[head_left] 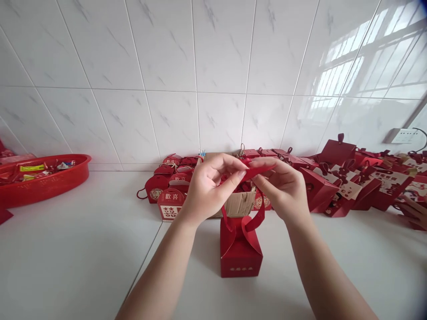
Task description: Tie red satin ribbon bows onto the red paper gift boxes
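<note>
A small red gift box with gold lettering on its front stands upright on the white counter. From its top a red ribbon loops upward to my hands. My left hand pinches the ribbon between thumb and fingers above the box. Close beside it, my right hand is closed on the same ribbon, thumb underneath. A folded length of ribbon stretches between the two hands. Its ends are partly hidden by my fingers.
Behind my hands is a brown cardboard box, flanked by several red gift boxes. More red boxes crowd the right. At left sits a red plastic basin of wrapped sweets. Another person's hand shows at the right edge.
</note>
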The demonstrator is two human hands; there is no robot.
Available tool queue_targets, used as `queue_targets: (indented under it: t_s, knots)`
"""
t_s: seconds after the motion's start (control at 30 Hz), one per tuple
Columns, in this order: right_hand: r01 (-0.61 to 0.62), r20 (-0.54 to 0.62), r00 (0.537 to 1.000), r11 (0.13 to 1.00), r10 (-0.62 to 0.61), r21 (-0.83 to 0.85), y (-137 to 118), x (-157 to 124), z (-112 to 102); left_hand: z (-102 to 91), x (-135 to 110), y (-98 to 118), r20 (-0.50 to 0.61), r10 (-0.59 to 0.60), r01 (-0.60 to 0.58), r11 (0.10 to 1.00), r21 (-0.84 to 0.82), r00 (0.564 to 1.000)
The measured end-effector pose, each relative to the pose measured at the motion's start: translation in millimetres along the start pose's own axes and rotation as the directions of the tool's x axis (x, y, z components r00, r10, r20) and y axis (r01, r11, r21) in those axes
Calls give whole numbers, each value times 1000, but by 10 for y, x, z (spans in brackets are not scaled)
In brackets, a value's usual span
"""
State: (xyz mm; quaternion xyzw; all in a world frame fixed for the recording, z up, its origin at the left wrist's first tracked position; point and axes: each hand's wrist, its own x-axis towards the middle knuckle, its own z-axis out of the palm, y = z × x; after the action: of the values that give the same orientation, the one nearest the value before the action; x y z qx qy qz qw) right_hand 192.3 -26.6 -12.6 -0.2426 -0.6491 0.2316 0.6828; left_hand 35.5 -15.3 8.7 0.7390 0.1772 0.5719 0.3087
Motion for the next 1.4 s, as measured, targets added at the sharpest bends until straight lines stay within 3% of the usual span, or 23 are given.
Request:
queue_targets:
  t_s: [0.13, 0.37, 1.1, 1.4]
  knots:
    - [-1, -27, 1000, 1000, 2, 30, 14, 8, -19, -1, 12, -20, 43, -24, 24, 1000, -3, 999]
    - [-28, 32, 999, 1000, 28, -1, 22, -15, -36, 4, 12, -19, 54, -143, 145, 989, -34, 988]
    - [-59, 162, 986, 985, 33, 159, -5, 11, -59, 14, 31, -105, -91, 76, -65, 992, 111, 993]
    - [-172, 191, 970, 981, 153, 87, -4, 21, -81, 11, 28, -116, -82, 71, -69, 997, 26, 994]
